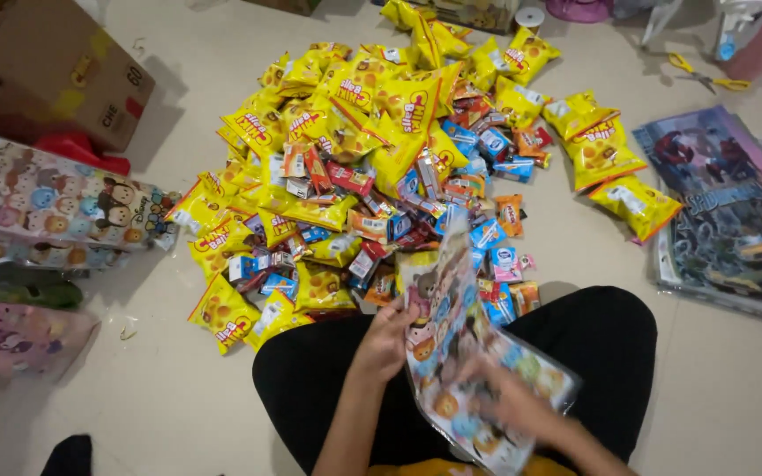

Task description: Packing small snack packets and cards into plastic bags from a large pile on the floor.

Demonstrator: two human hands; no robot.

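We see one cartoon bag point(460, 353) gripped by our left hand point(387, 339) and right hand point(509, 401), beside one big snack pile point(372, 167).

Snack packets point(372, 115) yellow – cartoon-patterned bag point(460, 353) multicolour – trousers point(593, 344) black

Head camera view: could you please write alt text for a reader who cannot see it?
A person sitting on a pale floor holds a glossy cartoon-printed plastic bag with the left hand and right hand, over black trousers. Ahead lies a big pile of yellow snack packets and small mixed packets. Yellow-handled scissors lie far right.
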